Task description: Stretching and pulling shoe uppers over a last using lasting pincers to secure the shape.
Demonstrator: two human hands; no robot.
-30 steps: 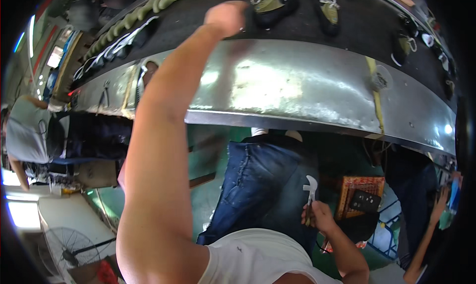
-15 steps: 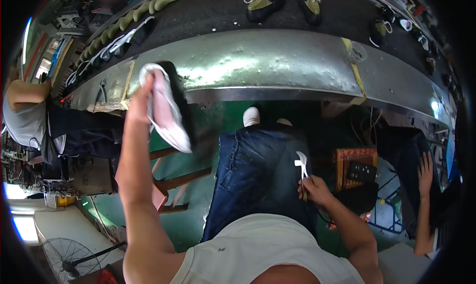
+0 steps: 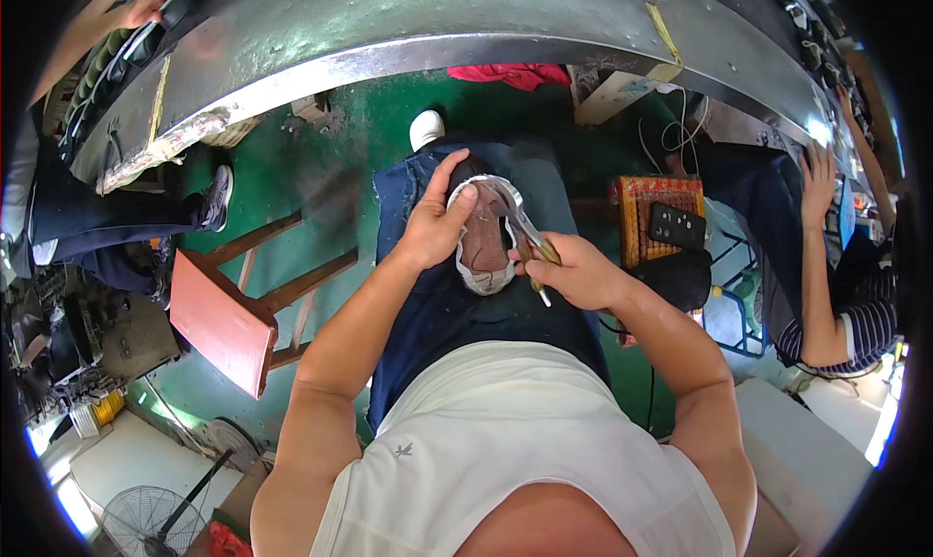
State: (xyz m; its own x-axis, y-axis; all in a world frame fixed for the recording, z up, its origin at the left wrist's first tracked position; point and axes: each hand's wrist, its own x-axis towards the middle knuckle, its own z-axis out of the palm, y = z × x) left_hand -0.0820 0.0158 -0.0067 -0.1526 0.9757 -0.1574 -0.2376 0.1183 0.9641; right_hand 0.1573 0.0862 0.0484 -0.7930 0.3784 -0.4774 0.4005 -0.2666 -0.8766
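Over my lap, my left hand (image 3: 439, 215) grips the far left side of a shoe (image 3: 483, 238), thumb on its rim. The shoe's brown underside faces up, ringed by a pale, gathered edge of upper. My right hand (image 3: 575, 271) is closed around a pair of pliers (image 3: 531, 234) with a bright curved metal head and olive-yellow handles. The pliers' head lies against the shoe's right edge near its far end. Whether the jaws pinch the material I cannot tell.
A metal-edged bench (image 3: 389, 56) curves across the far side. To the left stands a stool with a pinkish top (image 3: 224, 322). On the right, a woven orange seat (image 3: 637, 217) bears a black device (image 3: 677, 225). Co-workers sit on both sides; a fan (image 3: 151, 523) is at lower left.
My left hand has brought the shoe from beside the bench down over my lap. The pliers in my right hand have moved up and left to the shoe. The view has shifted.
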